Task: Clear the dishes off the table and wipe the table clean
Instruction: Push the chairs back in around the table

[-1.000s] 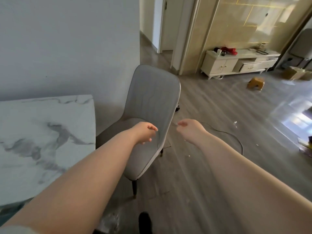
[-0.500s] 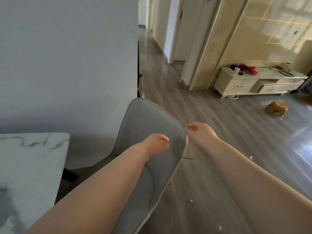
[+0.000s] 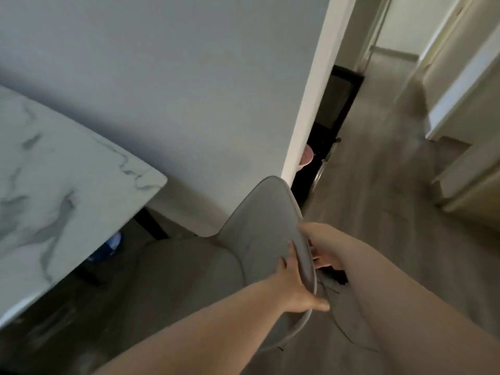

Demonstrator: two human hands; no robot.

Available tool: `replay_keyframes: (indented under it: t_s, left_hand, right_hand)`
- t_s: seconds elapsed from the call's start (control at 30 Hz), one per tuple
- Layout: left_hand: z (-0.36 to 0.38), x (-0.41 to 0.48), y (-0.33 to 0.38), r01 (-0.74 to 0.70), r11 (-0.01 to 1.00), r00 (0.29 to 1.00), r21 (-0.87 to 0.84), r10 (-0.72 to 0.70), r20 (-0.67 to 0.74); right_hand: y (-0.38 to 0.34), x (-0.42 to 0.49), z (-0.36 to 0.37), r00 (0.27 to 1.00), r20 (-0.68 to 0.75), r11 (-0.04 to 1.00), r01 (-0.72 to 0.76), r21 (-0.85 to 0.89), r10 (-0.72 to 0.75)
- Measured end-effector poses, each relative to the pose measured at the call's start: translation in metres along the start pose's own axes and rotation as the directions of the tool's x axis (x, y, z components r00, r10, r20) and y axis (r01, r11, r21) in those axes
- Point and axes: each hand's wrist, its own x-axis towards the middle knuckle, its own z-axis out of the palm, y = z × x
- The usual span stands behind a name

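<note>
head view: table (image 3: 67, 185) at 9 o'clock, white marble top with grey veins, one corner pointing to frame centre, dark leg under that corner; blue thing (image 3: 108, 247) under the top, too blurred to identify
chair (image 3: 259, 231) grey, centre to 6 o'clock, seat towards the table, just beside its corner, backrest rim towards the person
left hand (image 3: 295, 282) grasps the backrest rim at 5 o'clock of centre: fingers flat on the front face, thumb hooked round the rim
right hand (image 3: 324, 247) right behind the backrest, touching the rim just above the left one; backrest hides most of its fingers, can't tell if it grasps
wall (image 3: 176, 90) grey, 12 o'clock; pink thing (image 3: 307, 155) peeks past its corner
floor (image 3: 378, 185) grey wood, runs off to 1 o'clock; frame blurred
</note>
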Motion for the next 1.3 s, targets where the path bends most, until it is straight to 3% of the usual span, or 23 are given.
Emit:
replay_keyframes:
  t_s: [0.1, 0.33, 0.6, 0.87, 0.93, 1.0, 1.1, 1.3]
  left_hand:
    - [0.014, -0.006, 0.004, 0.016, 1.0, 0.994, -0.001, -0.016, -0.11]
    - [0.017, -0.045, -0.005, 0.001, 1.0, 0.99, 0.031, 0.004, -0.141]
    - [0.034, -0.145, -0.068, 0.066, 0.978, 0.993, 0.197, -0.044, -0.111]
    - [0.051, -0.268, -0.158, 0.292, 0.944, 0.936, 0.151, -0.25, -0.249]
    - [0.054, -0.283, -0.175, 0.34, 0.93, 0.913, 0.141, -0.291, -0.286]
    - [0.056, -0.293, -0.185, 0.358, 0.924, 0.898, 0.139, -0.299, -0.324]
    - [0.062, -0.301, -0.19, 0.344, 0.936, 0.878, 0.074, -0.292, -0.38]
    - [0.073, -0.302, -0.204, 0.305, 0.888, 0.807, -0.345, -0.433, -0.401]
  right_hand:
    - [-0.002, 0.015, -0.002, 0.999, 0.046, 0.994, 0.005, -0.112, 0.0]
    - [0.002, 0.011, 0.008, 0.994, 0.102, 0.967, -0.021, -0.252, 0.049]
    - [0.052, -0.025, 0.054, 0.938, 0.28, 0.964, -0.145, -0.221, 0.205]
    - [0.11, -0.095, 0.149, 0.843, 0.476, 0.968, -0.201, -0.149, 0.248]
    - [0.119, -0.104, 0.166, 0.854, 0.466, 0.972, -0.224, -0.069, 0.23]
    - [0.121, -0.104, 0.175, 0.909, 0.378, 0.978, -0.206, 0.041, 0.175]
    - [0.119, -0.1, 0.179, 0.968, 0.229, 0.986, -0.13, 0.101, 0.104]
    - [0.104, -0.089, 0.173, 0.967, 0.25, 0.993, -0.073, 0.09, 0.048]
